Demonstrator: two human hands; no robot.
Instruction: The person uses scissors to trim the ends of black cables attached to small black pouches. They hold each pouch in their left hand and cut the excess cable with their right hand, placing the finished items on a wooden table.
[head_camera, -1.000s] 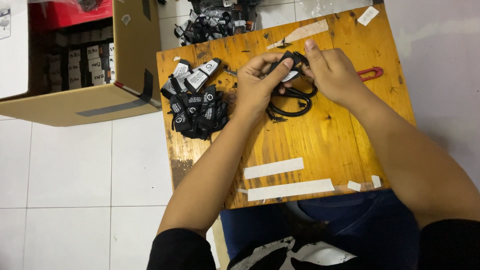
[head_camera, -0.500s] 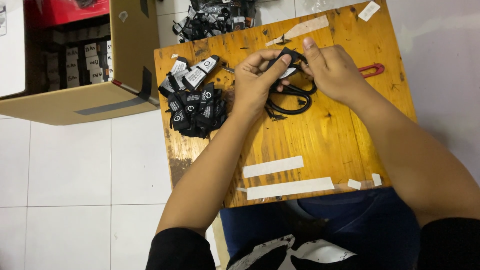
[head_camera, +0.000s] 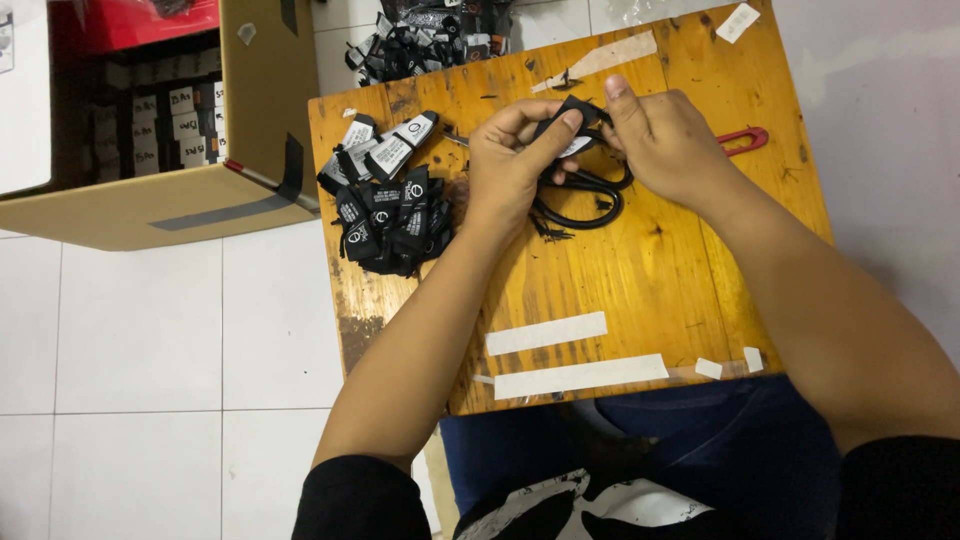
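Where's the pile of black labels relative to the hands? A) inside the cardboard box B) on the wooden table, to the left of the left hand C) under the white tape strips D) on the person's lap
B: the pile of black labels lies on the wooden table, just left of the left hand, while both hands, the right hand included, pinch a small black label further right.

White tiled floor with thin grey grout lines, evenly lit. Small wooden table, orange-varnished, scuffed and stained, strips of pale tape stuck along its near edge. Open cardboard box on floor at far left. Pale wall at right.
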